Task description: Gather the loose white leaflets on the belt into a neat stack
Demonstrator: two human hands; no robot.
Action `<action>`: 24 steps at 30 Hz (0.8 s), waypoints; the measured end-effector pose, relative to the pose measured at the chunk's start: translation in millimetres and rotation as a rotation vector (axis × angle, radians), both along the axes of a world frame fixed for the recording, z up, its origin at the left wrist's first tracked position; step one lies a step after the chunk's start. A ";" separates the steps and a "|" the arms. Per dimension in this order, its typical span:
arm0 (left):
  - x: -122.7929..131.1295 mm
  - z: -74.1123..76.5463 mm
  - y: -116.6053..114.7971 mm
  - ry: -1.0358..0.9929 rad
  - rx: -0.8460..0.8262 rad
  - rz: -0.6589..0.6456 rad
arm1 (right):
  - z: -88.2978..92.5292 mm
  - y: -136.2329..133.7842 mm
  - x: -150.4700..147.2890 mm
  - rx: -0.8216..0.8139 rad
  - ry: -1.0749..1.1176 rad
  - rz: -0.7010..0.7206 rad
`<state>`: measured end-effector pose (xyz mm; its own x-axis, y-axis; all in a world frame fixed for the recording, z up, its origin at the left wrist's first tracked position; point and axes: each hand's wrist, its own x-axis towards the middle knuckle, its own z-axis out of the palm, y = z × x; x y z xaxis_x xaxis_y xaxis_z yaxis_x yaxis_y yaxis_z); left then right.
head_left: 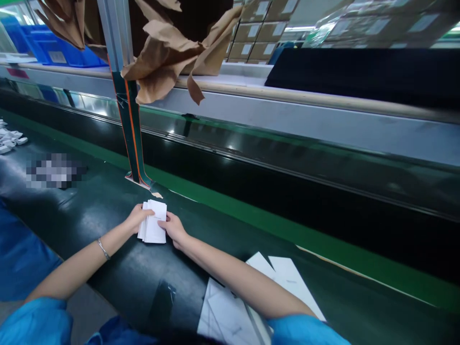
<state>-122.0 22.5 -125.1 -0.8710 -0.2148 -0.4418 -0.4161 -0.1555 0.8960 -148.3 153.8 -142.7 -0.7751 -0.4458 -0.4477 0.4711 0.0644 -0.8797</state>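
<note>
A small stack of white cards (pixel 154 222) lies on the dark green table surface (pixel 118 268) in front of me. My left hand (pixel 135 218) grips the stack's left edge, fingers curled over its top corner. My right hand (pixel 173 228) pinches the stack's right edge. Both hands hold the stack together between them. A thin bracelet (pixel 103 249) sits on my left wrist.
Larger white sheets (pixel 283 278) lie under my right forearm. An upright metal post (pixel 128 110) stands just beyond the cards. A black conveyor belt (pixel 287 191) with a green strip runs behind. Crumpled brown paper (pixel 168 57) hangs above. Small white pieces (pixel 9 139) lie far left.
</note>
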 end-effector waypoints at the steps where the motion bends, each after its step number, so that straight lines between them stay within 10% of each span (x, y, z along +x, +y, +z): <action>1: 0.8 2.8 1.5 -0.016 0.058 -0.014 | -1.8 1.0 0.1 -0.009 0.009 -0.005; 7: 9.7 15.2 26.0 0.201 0.114 -0.014 | 9.5 30.5 2.5 -0.106 0.139 -0.047; 11: 12.9 19.2 44.1 0.502 -0.002 -0.247 | 18.1 72.7 8.5 -0.164 0.465 0.049; 16: 5.7 -11.4 68.0 0.655 -0.322 -0.428 | -3.7 114.4 12.7 0.097 0.674 0.053; 24: 3.3 -46.4 101.9 0.549 -0.206 -0.386 | -25.5 122.3 13.4 0.098 0.658 0.040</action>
<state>-118.7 124.4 -171.6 -0.9873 0.1227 0.1007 0.1141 0.1077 0.9876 -134.9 276.1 -168.3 -0.8842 -0.4614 0.0730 -0.1665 0.1653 -0.9721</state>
